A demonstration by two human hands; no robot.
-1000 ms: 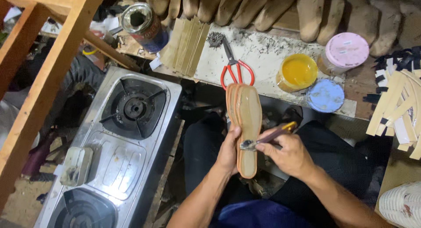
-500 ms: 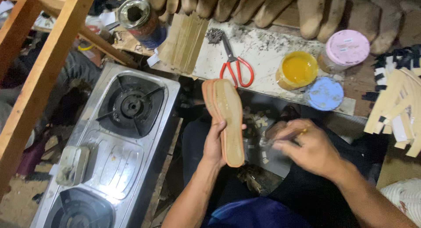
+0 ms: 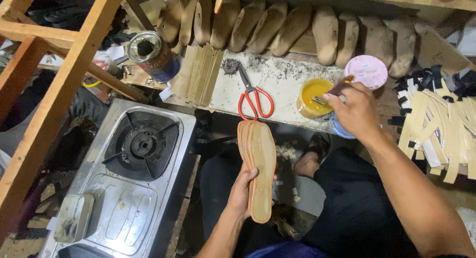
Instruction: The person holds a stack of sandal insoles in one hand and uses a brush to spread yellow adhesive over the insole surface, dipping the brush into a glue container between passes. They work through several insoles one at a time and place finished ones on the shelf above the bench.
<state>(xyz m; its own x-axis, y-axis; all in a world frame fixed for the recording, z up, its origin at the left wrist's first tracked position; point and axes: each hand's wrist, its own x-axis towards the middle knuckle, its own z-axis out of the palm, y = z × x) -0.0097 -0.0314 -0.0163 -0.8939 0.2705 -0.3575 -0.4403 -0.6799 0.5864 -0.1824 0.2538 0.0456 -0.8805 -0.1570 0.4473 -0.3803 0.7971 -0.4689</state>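
right hand (image 3: 353, 111) has carried its clenched brush (image 3: 333, 91) to the glue tub (image 3: 313, 98) on the bench (image 3: 282, 79); left hand (image 3: 243, 188) grips soles (image 3: 259, 168).

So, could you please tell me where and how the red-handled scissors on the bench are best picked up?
Take the red-handled scissors by the red loops, coming from the near bench edge: the loops point toward the person, free of clutter, while the blade tips lie against a dark clump at the far end.

scissors (image 3: 254, 100) red-handled, 12 o'clock on bench | gas stove (image 3: 130, 181) 8 o'clock | tin can (image 3: 152, 54) 11 o'clock | wooden lasts (image 3: 292, 25) 12 o'clock row | strips (image 3: 436, 129) 3 o'clock
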